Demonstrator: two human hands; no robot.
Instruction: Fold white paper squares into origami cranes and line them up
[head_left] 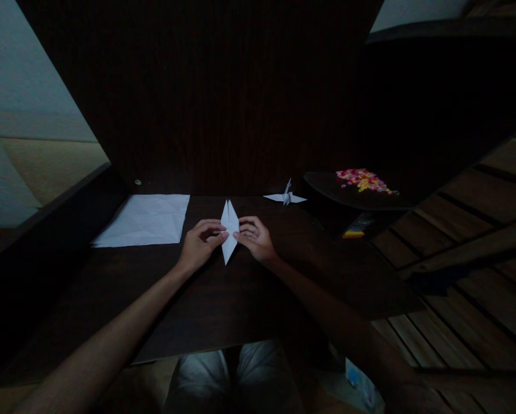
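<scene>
A white sheet of paper folded into a narrow diamond is held upright in front of me, with a slit running down from its top point. My left hand pinches its left edge, thumb on the near face and fingers behind. On the opposite edge, my right hand grips it the same way, both thumbs close together near the middle. Beyond my right hand, a finished white paper crane stands with its wings spread. To the left lies a stack of white paper sheets.
The dark wooden desk has a tall back panel behind it and a raised side edge at left. A small curved shelf at right carries a pile of pink, red and yellow small pieces. Slatted wood lies beyond.
</scene>
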